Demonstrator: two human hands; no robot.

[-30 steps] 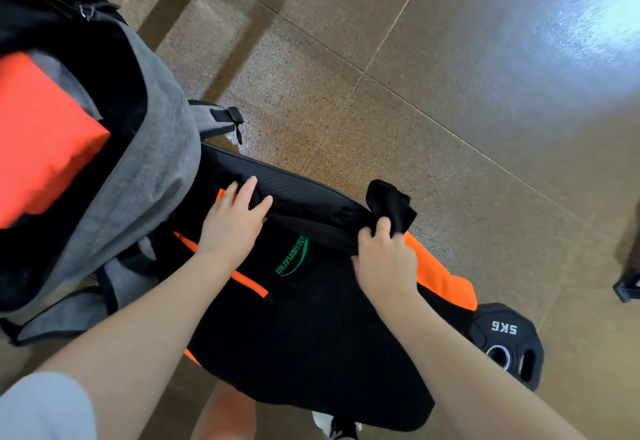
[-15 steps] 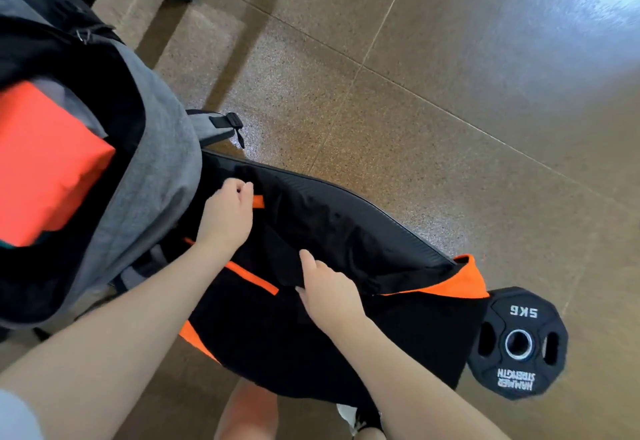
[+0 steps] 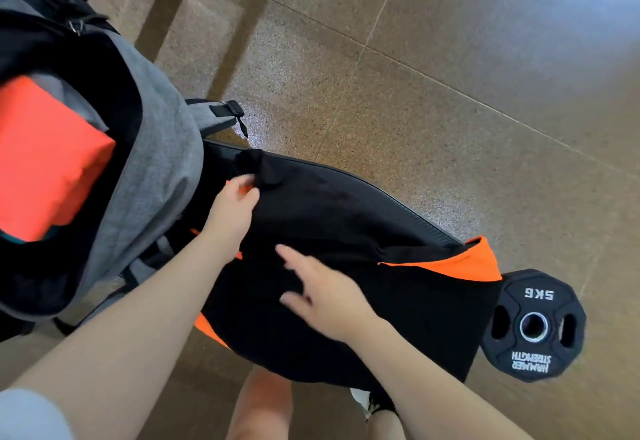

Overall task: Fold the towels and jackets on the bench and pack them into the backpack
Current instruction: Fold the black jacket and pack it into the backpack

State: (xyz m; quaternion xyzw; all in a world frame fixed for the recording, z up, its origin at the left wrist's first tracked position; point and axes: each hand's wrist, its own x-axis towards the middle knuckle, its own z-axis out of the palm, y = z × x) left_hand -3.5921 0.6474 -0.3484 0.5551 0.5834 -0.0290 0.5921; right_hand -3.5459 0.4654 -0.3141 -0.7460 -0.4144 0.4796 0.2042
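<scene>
A black jacket (image 3: 346, 266) with orange trim lies spread over a narrow black bench (image 3: 398, 199), and it covers most of the bench, so only the far edge of the padding shows. The left hand (image 3: 230, 212) holds the jacket near its upper end, the fingers closed on a bunched fold of black cloth; the fingertips are blurred and partly hidden by the fabric. The right hand (image 3: 329, 292) is over the middle of the jacket with the fingers spread and loose, holding nothing; whether the palm touches the cloth I cannot tell. On the left stands a grey backpack (image 3: 152, 162), open at the top, just beside the jacket, and a folded orange item (image 3: 45, 162) sits inside it; the frame cuts off the backpack's left side. A black weight plate (image 3: 538, 327) marked 5KG lies on the brown tiled floor (image 3: 415, 76), touching or just behind the jacket's right end. The person's legs below are mostly hidden.
</scene>
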